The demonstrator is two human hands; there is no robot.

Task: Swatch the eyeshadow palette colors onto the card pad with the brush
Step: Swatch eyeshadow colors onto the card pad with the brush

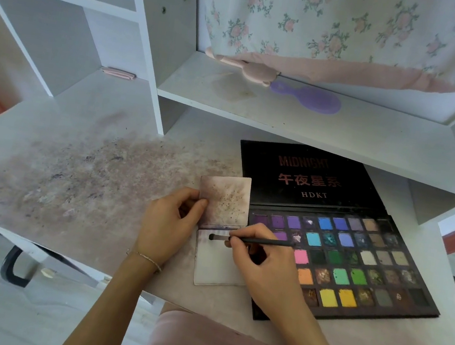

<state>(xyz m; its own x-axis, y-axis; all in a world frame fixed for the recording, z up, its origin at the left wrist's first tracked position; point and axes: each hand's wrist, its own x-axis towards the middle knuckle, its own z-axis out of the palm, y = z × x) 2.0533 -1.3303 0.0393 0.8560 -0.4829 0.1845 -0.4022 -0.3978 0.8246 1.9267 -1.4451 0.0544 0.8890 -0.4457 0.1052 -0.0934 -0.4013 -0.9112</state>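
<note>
The right hand (pixel 262 268) pinches the brush (pixel 257 241) mid-handle, its tip on the card pad's (pixel 218 270) clean lower sheet. The left hand (pixel 170 220) pinches the flipped-up stained sheet (pixel 225 198). Best to stroke lightly, evenly; pressure seems moderate. The eyeshadow palette (pixel 353 266) lies alongside, its lid (pixel 307 177) reading "MIDNIGHT", "午夜星系", "HDKT".

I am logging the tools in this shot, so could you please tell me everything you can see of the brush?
The brush is a slim makeup brush with a thin black handle and a small dark tip. It lies nearly level, tip pointing left, handle running right over the eyeshadow palette. The right hand pinches it near the middle. Its tip rests on the top of the card pad's lower white page, at a greyish streak.
</note>
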